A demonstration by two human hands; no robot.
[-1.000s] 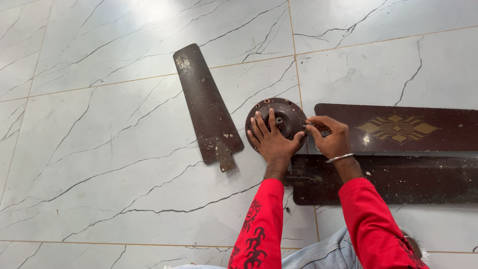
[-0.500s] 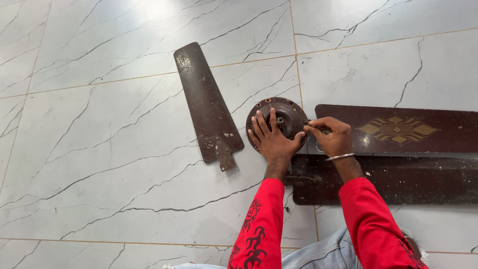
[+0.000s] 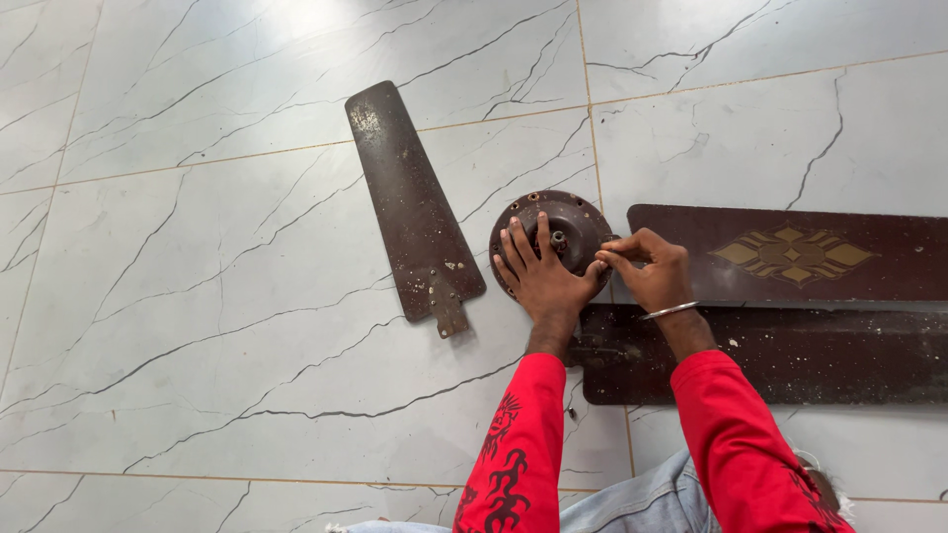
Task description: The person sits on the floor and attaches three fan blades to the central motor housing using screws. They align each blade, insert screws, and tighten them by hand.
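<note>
The left hand (image 3: pixel 541 281) lies flat, fingers spread and released, pressing on the round brown hub (image 3: pixel 553 237) in the middle of the floor (image 3: pixel 197 296). The right hand (image 3: pixel 647 271) is pinched, fingertips together at the hub's right rim; what they grip is too small to tell. Right of the hub lies a patterned blade (image 3: pixel 790 252), with a plain blade (image 3: pixel 770 355) nearer. A loose blade (image 3: pixel 410 202) lies apart to the left.
</note>
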